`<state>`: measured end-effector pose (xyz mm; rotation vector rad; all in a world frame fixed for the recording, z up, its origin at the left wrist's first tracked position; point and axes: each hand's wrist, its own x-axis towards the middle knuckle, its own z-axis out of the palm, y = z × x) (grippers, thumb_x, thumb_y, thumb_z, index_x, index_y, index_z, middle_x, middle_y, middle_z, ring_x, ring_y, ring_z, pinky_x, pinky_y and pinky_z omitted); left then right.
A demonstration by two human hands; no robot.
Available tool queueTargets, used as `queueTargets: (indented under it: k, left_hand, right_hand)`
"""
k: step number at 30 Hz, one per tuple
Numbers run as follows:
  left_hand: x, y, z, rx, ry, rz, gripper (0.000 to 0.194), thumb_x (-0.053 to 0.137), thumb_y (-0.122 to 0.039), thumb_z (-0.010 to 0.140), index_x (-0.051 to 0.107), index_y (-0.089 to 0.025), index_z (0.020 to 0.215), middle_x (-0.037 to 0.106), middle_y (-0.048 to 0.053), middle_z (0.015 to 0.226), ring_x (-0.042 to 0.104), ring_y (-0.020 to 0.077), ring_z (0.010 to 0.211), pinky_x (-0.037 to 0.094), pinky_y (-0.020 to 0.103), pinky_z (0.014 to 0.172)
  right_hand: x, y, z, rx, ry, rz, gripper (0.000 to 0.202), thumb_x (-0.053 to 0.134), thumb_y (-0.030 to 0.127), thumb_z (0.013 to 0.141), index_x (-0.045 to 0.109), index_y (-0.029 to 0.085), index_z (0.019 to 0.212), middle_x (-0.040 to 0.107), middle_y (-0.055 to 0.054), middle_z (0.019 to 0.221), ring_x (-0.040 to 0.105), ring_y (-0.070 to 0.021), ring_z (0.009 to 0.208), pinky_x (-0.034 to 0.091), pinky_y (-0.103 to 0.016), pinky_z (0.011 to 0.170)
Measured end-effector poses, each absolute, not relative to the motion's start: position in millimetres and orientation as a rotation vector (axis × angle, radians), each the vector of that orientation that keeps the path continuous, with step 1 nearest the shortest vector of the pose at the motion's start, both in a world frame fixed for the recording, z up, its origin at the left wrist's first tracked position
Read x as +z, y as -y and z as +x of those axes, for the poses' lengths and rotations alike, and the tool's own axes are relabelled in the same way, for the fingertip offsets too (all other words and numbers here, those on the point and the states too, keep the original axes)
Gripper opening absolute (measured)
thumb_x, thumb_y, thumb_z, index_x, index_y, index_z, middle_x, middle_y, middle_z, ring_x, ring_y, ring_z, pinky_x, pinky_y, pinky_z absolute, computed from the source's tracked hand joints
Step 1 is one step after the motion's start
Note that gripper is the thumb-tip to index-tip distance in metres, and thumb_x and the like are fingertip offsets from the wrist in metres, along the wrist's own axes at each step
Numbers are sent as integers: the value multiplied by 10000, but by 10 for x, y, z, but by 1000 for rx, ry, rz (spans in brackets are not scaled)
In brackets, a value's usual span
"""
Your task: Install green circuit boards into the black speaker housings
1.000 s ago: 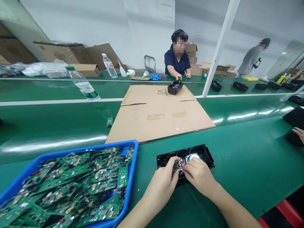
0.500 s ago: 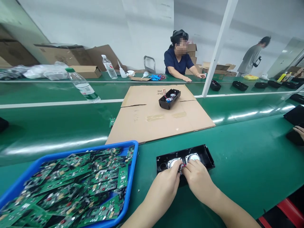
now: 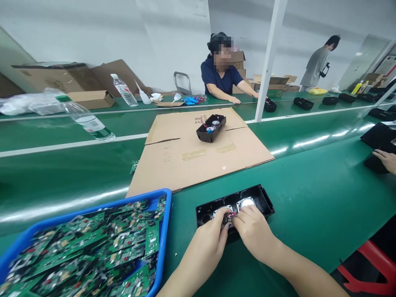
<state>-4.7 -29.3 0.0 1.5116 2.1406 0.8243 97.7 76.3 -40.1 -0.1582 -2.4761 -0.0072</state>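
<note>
Small board (image 3: pixel 227 219) is pinched by left hand (image 3: pixel 212 233), fingertips nearly together, over black case (image 3: pixel 262 202); case long axis runs 8:30–2:30. Red wires (image 3: pixel 234 214) are pinched by right hand (image 3: pixel 254 230), at board's 2 o'clock.

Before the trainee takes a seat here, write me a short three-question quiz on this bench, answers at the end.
1. How many round speaker drivers show in the black speaker housing beneath the left hand and right hand?
2. True or false: that housing rests on the cardboard sheet.
3. Fill in: the blue tray is filled with green ____.

Key:
1. Two.
2. False; it lies on the green tabletop.
3. Circuit boards.
</note>
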Motion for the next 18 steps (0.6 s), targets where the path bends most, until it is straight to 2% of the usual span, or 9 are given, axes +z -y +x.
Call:
queueTargets:
  k: [5, 8, 12, 15, 18]
  left_hand:
    - [-13, 292, -30, 807, -2124, 1562, 281, 249, -169, 855, 407, -196, 1085, 648, 45, 766, 624, 206, 642, 445, 284, 549]
    - [-7, 294, -50, 800, -2126, 1588, 254, 257, -176, 853, 416, -195, 1050, 648, 49, 777, 626, 212, 658, 451, 292, 562]
    - [21, 308, -93, 810, -2100, 1580, 226, 271, -203, 861, 421, -205, 1030, 651, 41, 796, 628, 209, 687, 462, 294, 585]
    - [38, 326, -115, 803, -2053, 1625, 235, 283, -185, 851, 430, -211, 1033, 651, 46, 864, 627, 209, 758, 469, 290, 613]
    - [44, 337, -127, 811, -2001, 1649, 243, 288, -174, 849, 435, -225, 1036, 642, 35, 899, 620, 197, 794, 469, 281, 639]
  right_hand:
    - [-370, -766, 977, -131, 2498, -66, 295, 375, -19, 808, 547, 107, 604, 494, -40, 592, 399, -158, 612, 300, -292, 577]
    - [-412, -779, 967, -12, 2442, -120, 301, 388, 14, 840, 537, 114, 598, 492, -27, 567, 400, -146, 605, 321, -292, 604]
    - [-420, -790, 976, 255, 2340, -196, 312, 392, 157, 907, 513, 131, 621, 492, -13, 558, 404, -135, 589, 343, -286, 619]
    - [-383, -804, 994, 432, 2335, -269, 279, 364, 255, 929, 535, 114, 758, 527, -35, 624, 425, -144, 616, 356, -275, 599]
    - [-358, -837, 1002, 522, 2390, -189, 218, 360, 243, 933, 545, 129, 911, 557, -18, 664, 428, -138, 614, 353, -282, 621]
